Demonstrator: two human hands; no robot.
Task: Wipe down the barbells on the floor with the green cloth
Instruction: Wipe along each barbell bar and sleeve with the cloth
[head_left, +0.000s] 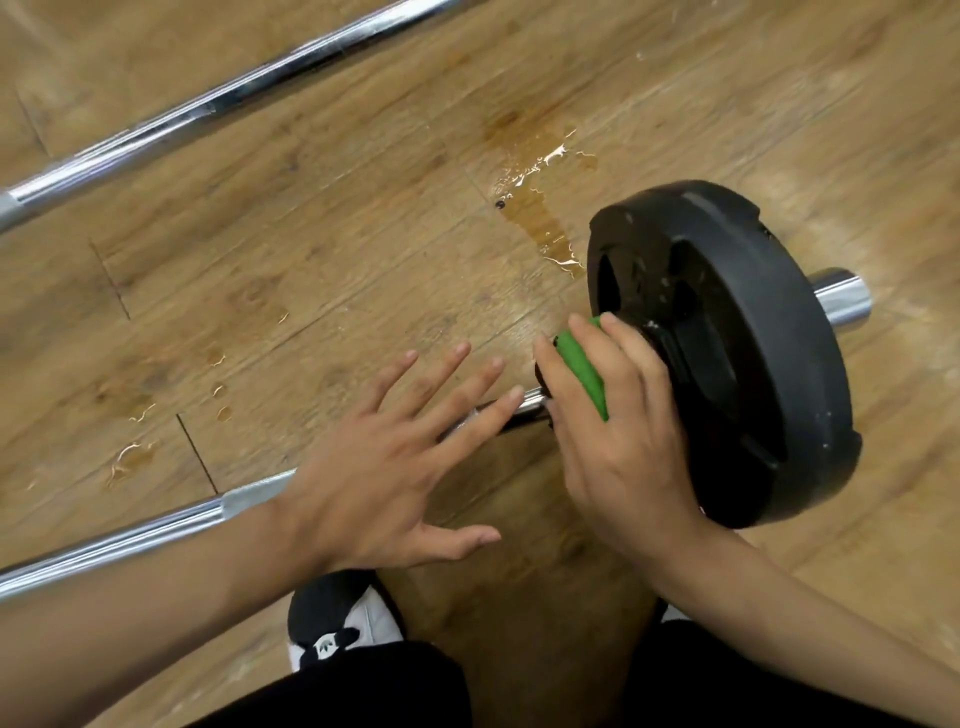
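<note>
A chrome steel barbell (156, 525) lies on the floor, running from lower left to right; a black round rubber weight plate (737, 364), flecked with pale specks, stands upright near its right end; a bunched green cloth (582, 369), gripped by the right hand (623, 447), sits at the bar just beside the plate; a second chrome barbell (208, 109) lies diagonally, well apart.

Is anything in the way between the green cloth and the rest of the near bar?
Yes. The open left hand spreads over the near bar right beside the green cloth that the right hand grips. Whether it touches the bar is unclear. On the other side stands the black plate.
</note>
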